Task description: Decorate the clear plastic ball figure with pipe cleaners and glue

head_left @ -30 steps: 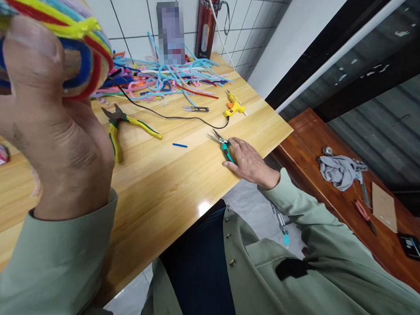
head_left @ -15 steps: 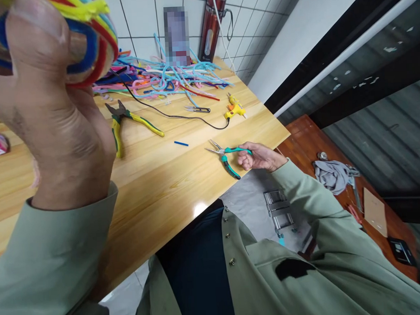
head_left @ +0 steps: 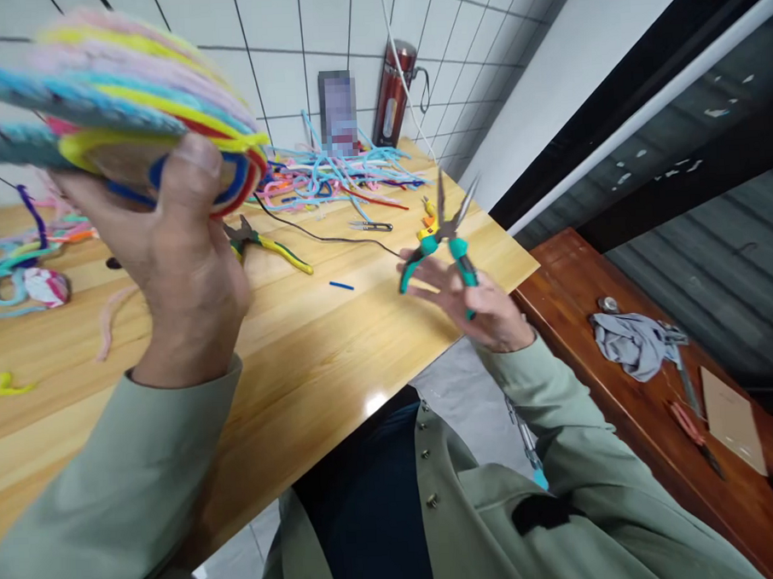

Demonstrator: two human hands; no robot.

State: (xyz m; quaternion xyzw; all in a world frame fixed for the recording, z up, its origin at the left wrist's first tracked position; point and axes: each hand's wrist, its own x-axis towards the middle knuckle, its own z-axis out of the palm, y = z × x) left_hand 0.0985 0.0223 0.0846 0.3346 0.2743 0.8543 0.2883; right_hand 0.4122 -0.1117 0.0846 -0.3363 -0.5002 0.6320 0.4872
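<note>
High at the left, my left hand is closed round a colourful pipe-cleaner craft, its thumb pressed on the near side. The craft has yellow, pink, blue and red bands, with two fuzzy blue stems reaching left. My right hand holds needle-nose pliers with teal handles above the table's right end; their jaws point up and are spread. Behind them, partly covered, lies a yellow glue gun. Yellow-green pliers rest to the right of my left wrist. A short blue piece lies between my hands.
A heap of pipe cleaners lies by the tiled wall, near a phone and a red flask. Thread snips and a black cord lie in front. More pipe cleaners are at left. A brown bench stands right.
My right hand has lifted the needle-nose pliers off the table and turned their jaws upward. The craft in my left hand has come further into view, lower and to the right.
</note>
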